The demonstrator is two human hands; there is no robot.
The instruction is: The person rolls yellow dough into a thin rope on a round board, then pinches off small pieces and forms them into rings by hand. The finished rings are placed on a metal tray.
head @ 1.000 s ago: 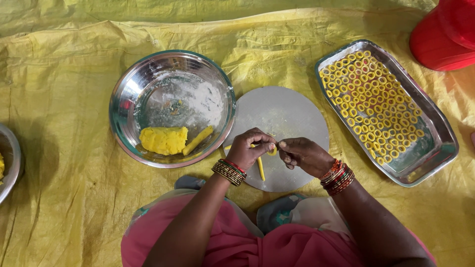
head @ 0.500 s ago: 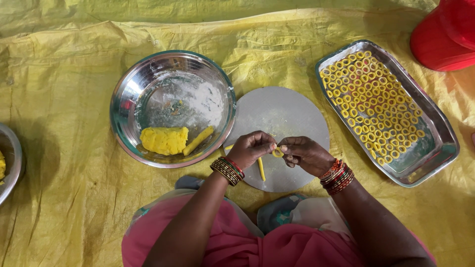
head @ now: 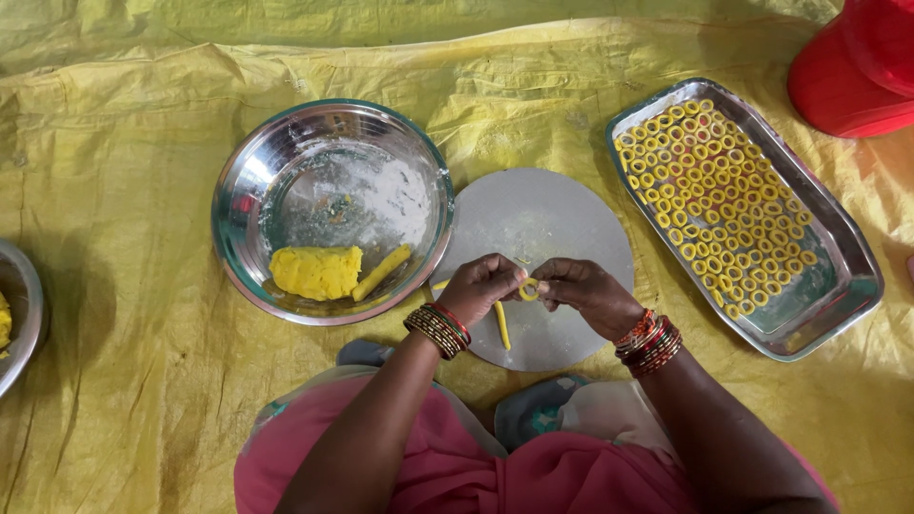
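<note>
a big yellow sheet [head: 124,286] covers the floor, all wrinkled. at the bottom are the person's pink clothes [head: 495,466], with both arms reaching up from there.

a long steel tray [head: 838,286] lies on the right. it is nearly full of little yellow rings [head: 719,195] in rows, but its near end is bare. a round steel bowl [head: 286,152] sits on the left. it has white flour [head: 390,195] dusted inside, a lump of yellow dough [head: 316,271] and a short dough stick [head: 381,272] just beside the lump. between the bowl and the tray is a round grey board [head: 547,219], touching the bowl's edge. a red thing [head: 857,67] shows in the top right corner, and a bit of another steel bowl [head: 14,314] with something yellow in it shows at the left edge.

the left hand [head: 481,290] and the right hand [head: 586,295] meet over the near part of the board. both wrists have red and gold bangles [head: 649,341]. the fingers of both hands are pinched shut on one small dough ring [head: 528,289], held between the two hands just above the board. a thin dough strip [head: 501,324] lies on the board under the left hand.
</note>
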